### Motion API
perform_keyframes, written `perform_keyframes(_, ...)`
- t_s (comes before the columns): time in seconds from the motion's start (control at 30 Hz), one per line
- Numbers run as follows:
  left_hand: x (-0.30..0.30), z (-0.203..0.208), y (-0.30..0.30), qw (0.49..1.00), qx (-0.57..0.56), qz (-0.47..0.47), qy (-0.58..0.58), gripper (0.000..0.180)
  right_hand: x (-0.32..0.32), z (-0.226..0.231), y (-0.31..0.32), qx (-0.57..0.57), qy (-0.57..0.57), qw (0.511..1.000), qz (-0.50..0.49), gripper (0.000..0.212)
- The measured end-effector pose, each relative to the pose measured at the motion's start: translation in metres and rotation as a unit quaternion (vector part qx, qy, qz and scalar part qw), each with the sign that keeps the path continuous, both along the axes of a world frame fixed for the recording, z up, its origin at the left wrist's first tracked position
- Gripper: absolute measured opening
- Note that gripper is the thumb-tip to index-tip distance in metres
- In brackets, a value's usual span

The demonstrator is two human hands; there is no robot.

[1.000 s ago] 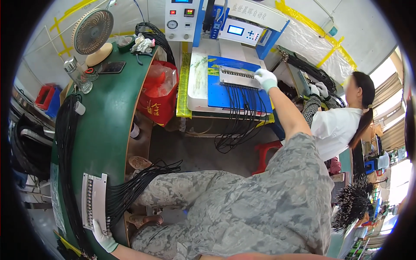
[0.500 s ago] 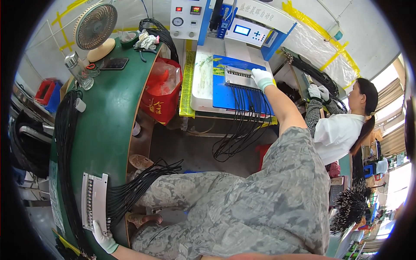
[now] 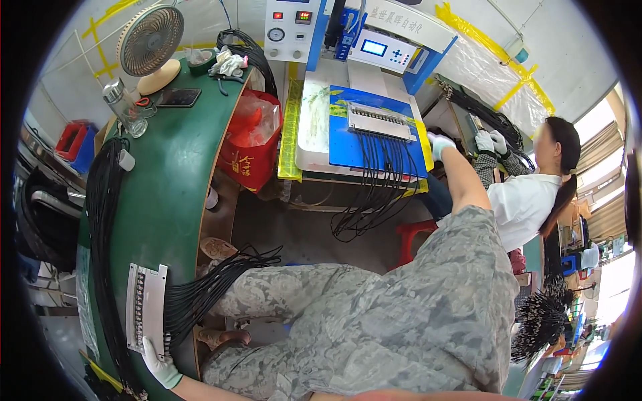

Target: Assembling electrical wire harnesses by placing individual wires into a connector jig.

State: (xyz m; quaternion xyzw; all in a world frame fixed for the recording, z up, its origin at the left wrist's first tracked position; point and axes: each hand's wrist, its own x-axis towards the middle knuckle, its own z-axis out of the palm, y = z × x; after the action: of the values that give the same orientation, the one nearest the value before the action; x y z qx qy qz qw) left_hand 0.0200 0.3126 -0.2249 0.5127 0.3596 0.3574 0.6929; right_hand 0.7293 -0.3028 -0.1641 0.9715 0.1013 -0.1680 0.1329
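Observation:
My left hand, in a white glove, grips the near end of a long silver metal fixture on the green bench. A row of small parts runs along this fixture, and black cables fan from its right side toward my lap. A second metal fixture lies on the blue plate of the machine, its black cables hanging over the front edge. My right hand, also gloved, is just right of the plate, apart from the fixture. It looks open and holds nothing, though its fingers show only in part.
The machine stands behind the plate. A red bag hangs between bench and machine. On the bench are a fan, a glass bottle, a phone and a cable bundle. A co-worker sits right, near a red stool.
My right hand has let go of the right end of the fixture on the blue plate and moved right and slightly down. The left hand keeps its hold.

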Motion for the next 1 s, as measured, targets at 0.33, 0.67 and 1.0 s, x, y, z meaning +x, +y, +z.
perform_keyframes(0.33, 0.019, -0.004, -0.006, 0.998, 0.017, 0.067, 0.01, 0.047, -0.021, -0.103, -0.06, 0.017, -0.129, 0.988, -0.088, 0.067)
perform_keyframes(0.67, 0.045, 0.041, -0.036, 0.969, 0.0, 0.107, 0.223, 0.059, 0.037, 0.008, -0.021, 0.193, -0.284, 0.938, -0.046, 0.038)
perform_keyframes(1.0, 0.038, 0.044, -0.097, 0.977, 0.088, 0.1, 0.169, 0.093, -0.12, 0.028, 0.37, 0.574, 0.233, 0.775, 0.124, 0.027)
